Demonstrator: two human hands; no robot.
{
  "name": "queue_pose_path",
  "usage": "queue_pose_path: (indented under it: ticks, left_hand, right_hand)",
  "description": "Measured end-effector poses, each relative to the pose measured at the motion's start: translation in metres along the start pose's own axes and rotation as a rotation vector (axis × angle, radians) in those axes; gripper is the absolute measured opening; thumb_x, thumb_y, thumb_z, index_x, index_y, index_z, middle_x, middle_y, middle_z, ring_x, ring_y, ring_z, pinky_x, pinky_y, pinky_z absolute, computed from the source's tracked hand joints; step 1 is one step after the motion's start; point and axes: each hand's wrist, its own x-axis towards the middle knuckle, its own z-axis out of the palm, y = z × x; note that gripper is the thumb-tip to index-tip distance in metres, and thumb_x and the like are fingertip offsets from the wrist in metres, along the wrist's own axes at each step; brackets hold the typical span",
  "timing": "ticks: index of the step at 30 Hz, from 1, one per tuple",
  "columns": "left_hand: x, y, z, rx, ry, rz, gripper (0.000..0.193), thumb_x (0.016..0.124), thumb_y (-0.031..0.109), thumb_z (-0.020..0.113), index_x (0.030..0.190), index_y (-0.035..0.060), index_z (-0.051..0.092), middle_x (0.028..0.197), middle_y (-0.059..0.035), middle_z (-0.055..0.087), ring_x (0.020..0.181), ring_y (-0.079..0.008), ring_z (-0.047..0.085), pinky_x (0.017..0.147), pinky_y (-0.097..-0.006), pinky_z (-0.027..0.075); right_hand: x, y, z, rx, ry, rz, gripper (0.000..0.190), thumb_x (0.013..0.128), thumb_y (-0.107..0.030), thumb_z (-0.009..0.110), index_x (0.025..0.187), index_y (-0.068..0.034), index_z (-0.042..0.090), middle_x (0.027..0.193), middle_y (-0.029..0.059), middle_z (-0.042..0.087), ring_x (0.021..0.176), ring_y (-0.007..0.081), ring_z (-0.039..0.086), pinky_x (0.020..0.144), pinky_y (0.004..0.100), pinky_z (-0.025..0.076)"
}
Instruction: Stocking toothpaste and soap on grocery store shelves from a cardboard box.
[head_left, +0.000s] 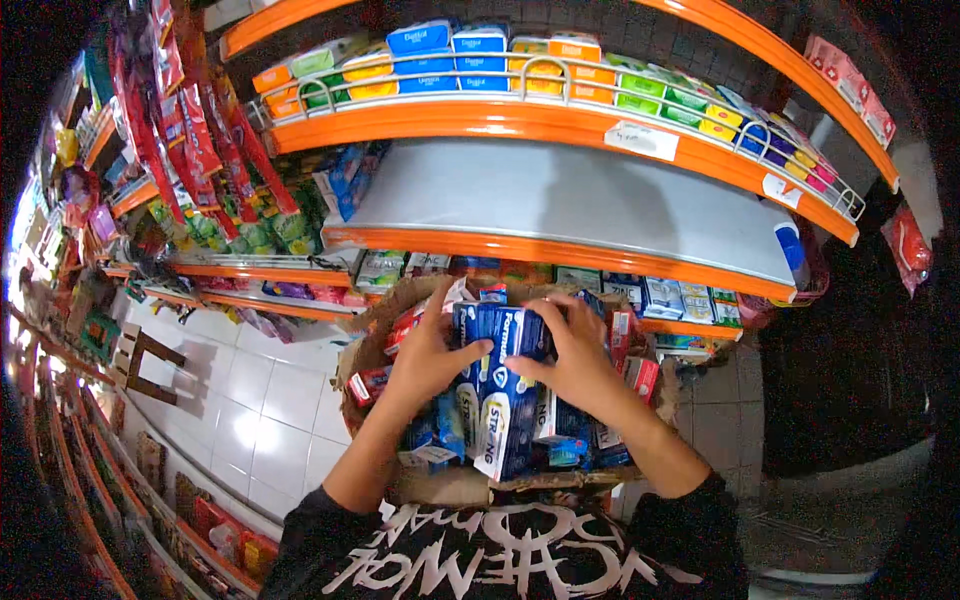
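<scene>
Two long blue Formula toothpaste boxes (504, 409) lie side by side between my hands, their near ends pointing toward my body. My left hand (429, 351) grips their left side, its thumb across the top. On the right, my right hand (576, 358) curls around the far end with its thumb on the upper face. Beneath them, a torn-edged cardboard carton (442, 486) holds several more blue and red boxes. A red-and-white box (369, 385) sits by the carton's left wall, and another red box (643, 375) by its right. My hands partly cover the contents.
A grey shelf board (465, 187) with an orange edge lies beyond the carton. Above it, a wire rail (544, 75) fronts stacked soap packs (480, 60). Sachets (664, 296) line a lower shelf. Red packets (195, 142) hang at left; a wooden stool (146, 367) stands on the tiles.
</scene>
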Motion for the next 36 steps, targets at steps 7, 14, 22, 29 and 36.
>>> queue_pose_path:
  ticks: [7,14,22,29,36]
  left_hand:
    - [-0.021,0.03,0.004,-0.347,0.134,0.266,0.096,0.072,0.006,0.08,0.149,0.0037,0.023,0.13,-0.0179,0.054,0.116,-0.0224,0.056,0.1,-0.0355,0.044]
    - [-0.027,0.031,-0.006,-0.772,-0.111,0.088,0.093,0.067,0.008,0.085,0.143,-0.0042,0.033,0.137,-0.0141,0.05,0.124,-0.023,0.051,0.105,-0.0379,0.039]
    - [-0.015,0.049,0.003,-0.781,0.079,0.214,0.11,0.067,0.042,0.086,0.144,0.0021,0.018,0.136,-0.0111,0.039,0.129,-0.0213,0.038,0.11,-0.0366,0.028]
    - [0.005,0.022,0.009,-1.256,-0.06,-0.048,0.089,0.073,0.041,0.079,0.142,0.0113,0.031,0.128,-0.0088,0.052,0.116,-0.0272,0.055,0.1,-0.0459,0.045]
    - [0.03,-0.011,-0.005,-1.681,-0.118,-0.173,0.06,0.094,0.062,0.042,0.123,0.0116,0.056,0.115,-0.0095,0.064,0.107,-0.0269,0.061,0.097,-0.0475,0.048]
  right_hand:
    - [-0.006,-0.025,-0.016,0.667,0.074,-0.057,0.099,0.071,-0.031,0.085,0.142,-0.004,0.023,0.141,0.0158,0.035,0.132,0.0305,0.037,0.111,0.0432,0.029]
    - [-0.007,-0.04,-0.04,0.656,0.015,-0.195,0.12,0.048,-0.031,0.096,0.142,0.003,0.03,0.144,0.0181,0.038,0.134,0.029,0.037,0.113,0.0407,0.027]
    - [0.042,-0.061,-0.03,0.963,0.174,-0.234,0.103,0.065,-0.052,0.082,0.143,-0.002,0.036,0.144,0.0164,0.04,0.131,0.0305,0.038,0.111,0.0407,0.028]
    - [0.093,-0.08,-0.027,1.107,-0.267,0.192,0.074,0.098,-0.038,0.051,0.153,-0.006,0.014,0.153,0.0188,0.026,0.142,0.0275,0.025,0.114,0.036,0.02]
    - [0.118,-0.068,-0.021,0.877,-0.347,-0.061,0.063,0.1,-0.035,0.048,0.15,-0.005,0.025,0.15,0.0166,0.032,0.143,0.0225,0.024,0.114,0.0357,0.025]
